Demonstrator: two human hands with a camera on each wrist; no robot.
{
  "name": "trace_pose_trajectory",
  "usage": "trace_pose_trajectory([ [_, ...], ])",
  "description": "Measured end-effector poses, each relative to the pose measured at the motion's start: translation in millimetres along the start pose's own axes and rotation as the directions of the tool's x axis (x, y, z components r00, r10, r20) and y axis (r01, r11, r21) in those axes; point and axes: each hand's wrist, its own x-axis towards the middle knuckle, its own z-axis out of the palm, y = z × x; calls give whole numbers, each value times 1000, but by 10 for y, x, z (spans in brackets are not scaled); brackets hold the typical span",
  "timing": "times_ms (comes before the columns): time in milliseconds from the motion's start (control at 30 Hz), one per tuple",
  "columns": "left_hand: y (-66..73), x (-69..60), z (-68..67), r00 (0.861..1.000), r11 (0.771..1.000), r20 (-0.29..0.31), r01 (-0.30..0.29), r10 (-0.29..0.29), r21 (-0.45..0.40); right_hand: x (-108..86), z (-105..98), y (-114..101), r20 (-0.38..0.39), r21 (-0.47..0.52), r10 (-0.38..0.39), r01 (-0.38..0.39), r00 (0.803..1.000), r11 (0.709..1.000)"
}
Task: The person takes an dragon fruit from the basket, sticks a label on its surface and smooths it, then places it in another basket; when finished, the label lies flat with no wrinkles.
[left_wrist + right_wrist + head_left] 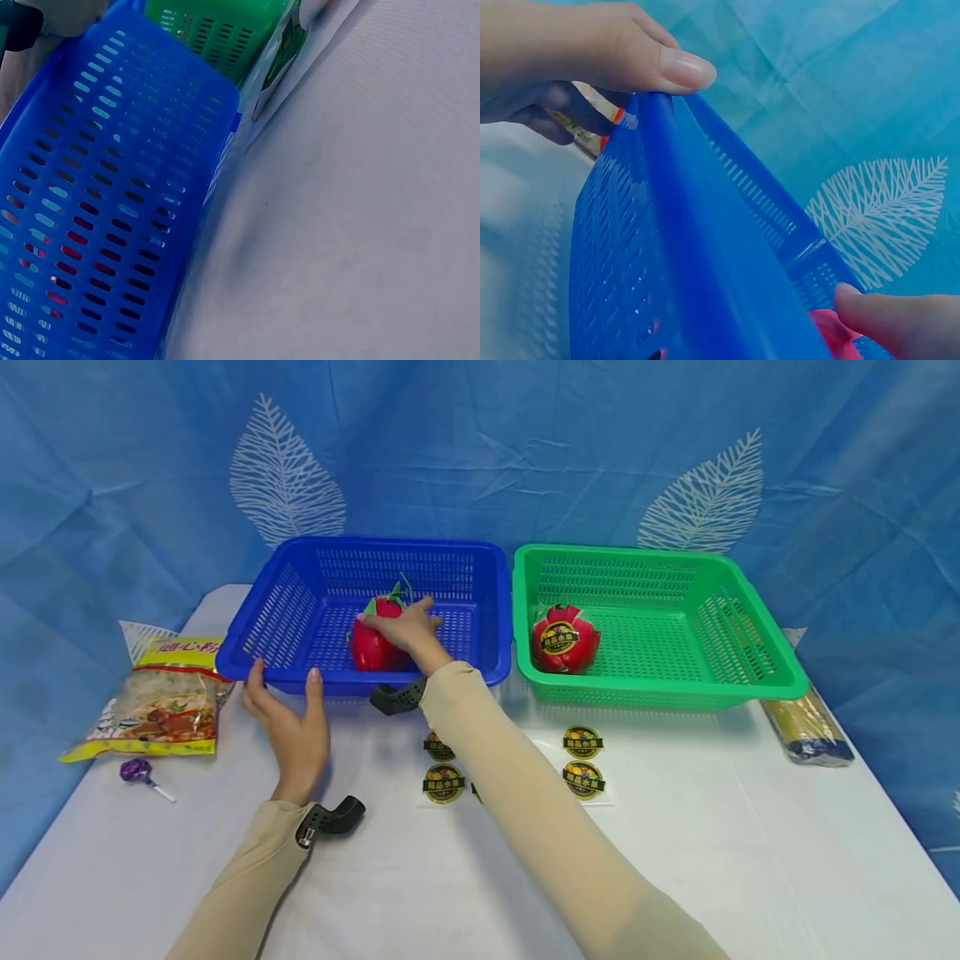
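In the head view, a red dragon fruit (pixel 372 649) with green leaf tips sits in the blue basket (pixel 497 610). My right hand (pixel 412 628) reaches over the front rim and holds it from above, thumb on its left side; the far fingers are partly hidden. My left hand (pixel 296 739) is at the basket's front left corner, thumb and fingers spread. The right wrist view shows the left thumb (pixel 682 71) at the basket rim. A second dragon fruit (pixel 566 639), bearing a round black-and-gold sticker, lies at the left of the green basket (pixel 780 681).
Round fruit stickers (pixel 583 779) on a clear sheet lie before the baskets, partly under my right sleeve. A yellow food bag (pixel 161 702) and a purple lollipop (pixel 137 770) lie left. At the right is a clear-wrapped packet (pixel 810 727). A blue curtain (pixel 487 452) hangs behind.
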Motion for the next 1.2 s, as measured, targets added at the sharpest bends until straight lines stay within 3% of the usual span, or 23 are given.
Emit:
trace_pose_trajectory([
  [200, -10, -9, -10, 1000, 1000, -8, -4, 4, 1, 3, 28, 13, 65, -34, 28, -26, 997, 999],
  [633, -5, -23, -22, 1000, 1000, -5, -11, 11, -1, 1, 14, 43, 127, -89, -22, 34, 992, 996],
  [933, 1, -15, -2, 1000, 1000, -8, -26, 26, -8, 3, 2, 55, 121, -43, -78, 84, 990, 996],
  [1200, -15, -7, 5, 999, 999, -14, -36, 36, 1, 24, 9, 58, 166, -53, -101, 111, 981, 992],
])
